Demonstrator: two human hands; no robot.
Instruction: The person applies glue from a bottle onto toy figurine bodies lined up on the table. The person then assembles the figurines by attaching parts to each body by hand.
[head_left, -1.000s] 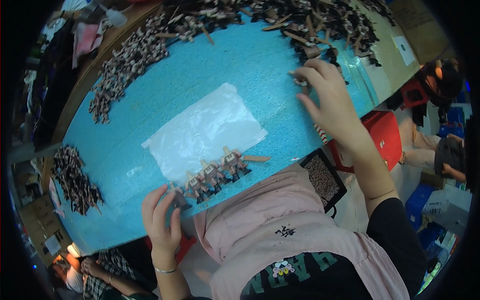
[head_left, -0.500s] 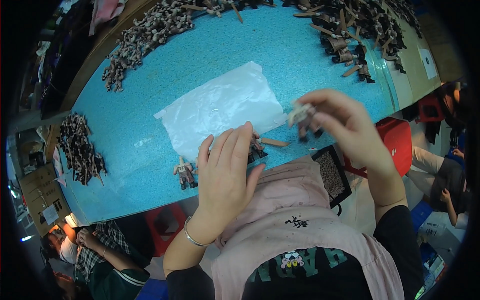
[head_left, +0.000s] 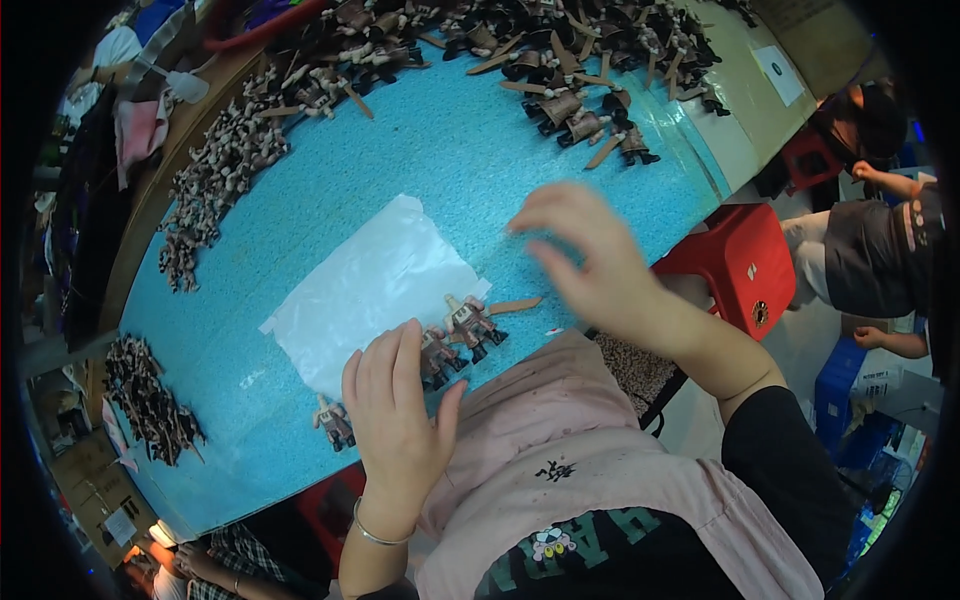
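Blue foam-topped table (head_left: 420, 150) runs across the room, heaps of small brown toy figures (head_left: 215, 180) piled along its far edge. Nearer, a clear plastic bag (head_left: 370, 285) lies flat, and a short row of figures (head_left: 465, 325) sits at its near edge. The left hand (head_left: 395, 400) rests flat on that row, fingers together. The right hand (head_left: 590, 255) hovers above, blurred — fingers spread, seemingly empty. It looks like the lining-up stage; next likely calls for another figure — steady placing.

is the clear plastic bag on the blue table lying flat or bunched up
Lying flat: the clear plastic bag is spread as one smooth sheet on the blue foam-topped table, its edges and corners showing.
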